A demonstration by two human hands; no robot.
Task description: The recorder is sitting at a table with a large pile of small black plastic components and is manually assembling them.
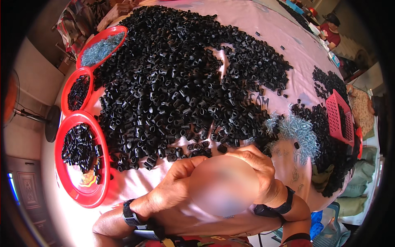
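My left hand and my right hand are close together over the near edge of the table, fingers curled inward in a pinch. A blurred oval patch covers the space between them, so whatever they hold is hidden. Just beyond my fingers spreads a big heap of small black hollow plastic pieces. To the right of my right hand lies a pile of small silvery springs, with a single black piece resting on it.
Along the left stand a near red plate and a middle red plate with black parts, and a far red plate with springs. A pink basket sits among black pieces at right. Another person is at the far right.
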